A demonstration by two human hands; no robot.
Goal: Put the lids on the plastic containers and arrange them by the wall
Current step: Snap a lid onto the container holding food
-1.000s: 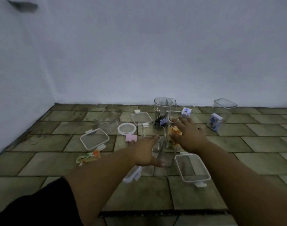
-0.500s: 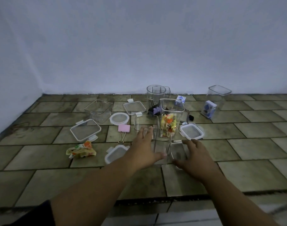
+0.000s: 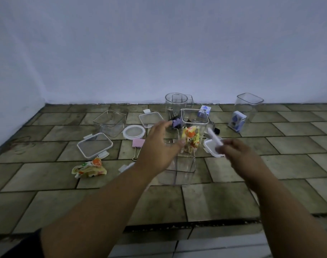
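Right hand (image 3: 239, 155) around white lid (image 3: 214, 136)

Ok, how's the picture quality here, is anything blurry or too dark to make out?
Head view: dim, bluish light, no hard shadows or glare; motion blur smears the right hand and the white lid it grips, also the fingers of the left hand; the clear tub below it barely shows against the floor; the wide lens makes the forearms loom large at the bottom.

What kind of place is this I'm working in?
Probably a bare indoor room, with work done at floor level: a tiled floor, a plain white wall meeting another at a corner, and containers and lids spread on the tiles.
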